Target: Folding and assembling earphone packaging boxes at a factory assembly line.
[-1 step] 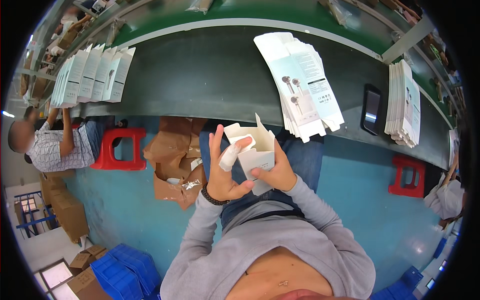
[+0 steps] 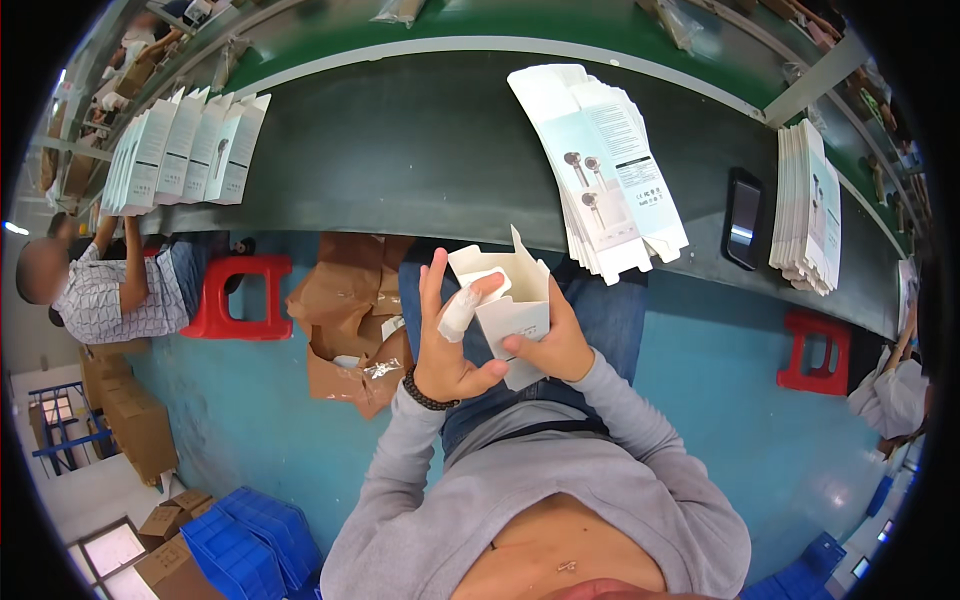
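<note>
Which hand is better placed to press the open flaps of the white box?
Probably the left hand: its wrapped finger is at the flaps, whereas the right hand grips the white box.

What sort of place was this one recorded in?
Probably a factory packing workshop: the right hand holds an open white carton, flattened earphone cartons lie stacked on a long dark workbench, and blue plastic crates show at lower left.
</note>
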{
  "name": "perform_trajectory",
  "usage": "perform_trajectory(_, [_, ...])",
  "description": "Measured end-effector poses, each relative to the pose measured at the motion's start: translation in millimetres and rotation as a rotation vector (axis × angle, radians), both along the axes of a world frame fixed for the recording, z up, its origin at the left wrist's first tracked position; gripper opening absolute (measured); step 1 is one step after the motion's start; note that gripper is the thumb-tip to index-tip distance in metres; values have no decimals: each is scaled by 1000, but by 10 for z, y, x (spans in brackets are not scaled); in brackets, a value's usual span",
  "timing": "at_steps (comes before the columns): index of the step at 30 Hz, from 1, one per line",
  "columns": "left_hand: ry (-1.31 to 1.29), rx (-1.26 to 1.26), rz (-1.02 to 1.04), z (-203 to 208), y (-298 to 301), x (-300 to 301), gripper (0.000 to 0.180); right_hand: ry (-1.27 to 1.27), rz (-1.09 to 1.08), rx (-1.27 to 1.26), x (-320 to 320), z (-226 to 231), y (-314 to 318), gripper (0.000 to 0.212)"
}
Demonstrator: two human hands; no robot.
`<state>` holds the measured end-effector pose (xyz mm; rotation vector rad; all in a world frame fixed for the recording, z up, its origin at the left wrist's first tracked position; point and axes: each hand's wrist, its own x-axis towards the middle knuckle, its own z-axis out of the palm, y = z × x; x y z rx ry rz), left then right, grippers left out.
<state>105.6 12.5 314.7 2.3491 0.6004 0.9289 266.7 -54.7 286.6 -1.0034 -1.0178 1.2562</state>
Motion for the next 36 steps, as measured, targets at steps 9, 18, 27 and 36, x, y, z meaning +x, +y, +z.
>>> perform_trajectory(9, [-528,-706,-174,-203,-45,103,107,174,100,24,66,-151,-21,79])
perform_trajectory(18, [-379,-520,296,-354,-179,252,85,-207,-164,156,-126,-82,38,79])
perform_trajectory(27, [-113,-358,322,-549,-191,311,73,-556,-179,122,-22,38,81,90])
perform_trajectory(36, [-259,-551,369,-416,-366,516,97,-173,-419,147,-247,113,37,65])
